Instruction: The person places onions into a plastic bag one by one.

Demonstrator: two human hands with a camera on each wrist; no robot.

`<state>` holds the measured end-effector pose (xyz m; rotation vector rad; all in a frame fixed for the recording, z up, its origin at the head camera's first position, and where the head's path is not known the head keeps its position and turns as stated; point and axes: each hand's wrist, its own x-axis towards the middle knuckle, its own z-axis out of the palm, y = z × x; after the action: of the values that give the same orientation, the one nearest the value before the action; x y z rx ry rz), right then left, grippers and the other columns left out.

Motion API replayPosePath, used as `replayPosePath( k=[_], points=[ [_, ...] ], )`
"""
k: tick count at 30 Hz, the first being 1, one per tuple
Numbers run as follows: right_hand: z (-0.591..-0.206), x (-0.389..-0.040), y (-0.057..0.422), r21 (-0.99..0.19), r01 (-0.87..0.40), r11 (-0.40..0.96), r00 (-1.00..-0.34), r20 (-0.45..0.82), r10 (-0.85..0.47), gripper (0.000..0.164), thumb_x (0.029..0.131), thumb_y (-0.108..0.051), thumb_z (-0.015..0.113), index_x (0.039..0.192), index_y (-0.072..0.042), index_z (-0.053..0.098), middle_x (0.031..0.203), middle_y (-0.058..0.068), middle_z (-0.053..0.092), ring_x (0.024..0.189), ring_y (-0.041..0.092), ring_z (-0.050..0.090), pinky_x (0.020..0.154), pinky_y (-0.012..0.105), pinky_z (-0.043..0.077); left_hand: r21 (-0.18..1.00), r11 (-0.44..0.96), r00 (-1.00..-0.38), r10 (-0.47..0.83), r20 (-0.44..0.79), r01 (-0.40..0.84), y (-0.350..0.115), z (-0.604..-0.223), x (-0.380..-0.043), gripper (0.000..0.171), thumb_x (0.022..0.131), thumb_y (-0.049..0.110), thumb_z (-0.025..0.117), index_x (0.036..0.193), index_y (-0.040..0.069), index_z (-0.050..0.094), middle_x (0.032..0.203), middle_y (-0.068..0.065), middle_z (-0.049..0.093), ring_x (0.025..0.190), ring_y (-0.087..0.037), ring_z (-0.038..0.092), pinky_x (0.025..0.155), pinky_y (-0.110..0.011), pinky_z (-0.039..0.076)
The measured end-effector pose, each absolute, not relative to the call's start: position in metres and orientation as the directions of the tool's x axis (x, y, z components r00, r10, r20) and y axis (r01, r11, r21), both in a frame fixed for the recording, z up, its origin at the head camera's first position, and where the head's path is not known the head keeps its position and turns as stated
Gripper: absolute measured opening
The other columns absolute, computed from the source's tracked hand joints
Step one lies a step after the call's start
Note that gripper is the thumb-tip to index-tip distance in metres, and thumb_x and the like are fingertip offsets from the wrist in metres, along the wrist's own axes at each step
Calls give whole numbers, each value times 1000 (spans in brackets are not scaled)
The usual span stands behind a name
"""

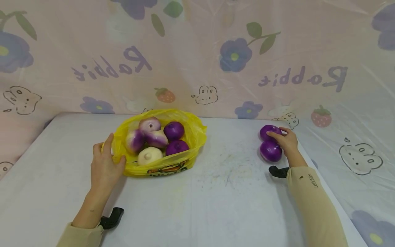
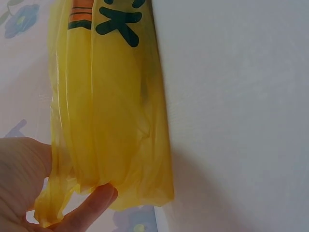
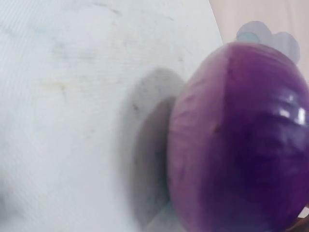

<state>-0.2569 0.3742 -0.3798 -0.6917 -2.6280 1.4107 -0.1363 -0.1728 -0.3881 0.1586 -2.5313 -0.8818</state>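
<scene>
On the left of the table, my left hand (image 1: 106, 164) holds the left edge of a yellow plastic bag (image 1: 197, 135), its film bunched between thumb and fingers in the left wrist view. The bag lies open at the top, with several purple and pale onions inside, among them a white onion (image 1: 150, 156). Over at the right, my right hand (image 1: 287, 140) grips the farther purple onion (image 1: 267, 131) with thumb and fingers. A second purple onion (image 1: 271, 151) sits right in front of it and fills much of the right wrist view.
The white table (image 1: 216, 202) has faint stains between bag and right-hand onions. Its right edge runs close beside my right forearm. Behind stands a patterned plastic sheet (image 1: 191, 68). Black wrist mounts (image 1: 112, 218) stick out from both wrists.
</scene>
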Motion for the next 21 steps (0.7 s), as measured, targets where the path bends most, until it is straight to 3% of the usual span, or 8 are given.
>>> replayPosePath(
  k=[8, 15, 21],
  points=[
    [-373, -257, 372, -804, 334, 492, -895, -107, 434, 87, 83, -48, 68, 151, -10, 28, 145, 23, 38, 102, 18, 53, 91, 29, 48, 611, 790, -892, -249, 376, 37, -173, -388, -136, 74, 82, 2, 67, 147, 3, 33, 123, -33, 38, 69, -38, 52, 57, -45, 47],
    [-368, -258, 366, -838, 311, 449, -897, -102, 430, 86, 84, -43, 68, 152, -11, 25, 151, 21, 31, 125, 31, 47, 98, 30, 47, 610, 791, -889, -250, 385, 42, -173, -389, -136, 75, 81, 1, 67, 147, 3, 33, 122, -32, 38, 68, -37, 52, 55, -46, 47],
    [-367, -259, 361, -853, 281, 440, -903, -80, 423, 83, 85, -40, 69, 151, -13, 26, 153, 19, 30, 131, 33, 42, 103, 36, 43, 614, 788, -890, -253, 380, 38, -173, -389, -136, 75, 81, 1, 67, 147, 4, 33, 122, -33, 38, 68, -38, 52, 58, -49, 48]
  ],
)
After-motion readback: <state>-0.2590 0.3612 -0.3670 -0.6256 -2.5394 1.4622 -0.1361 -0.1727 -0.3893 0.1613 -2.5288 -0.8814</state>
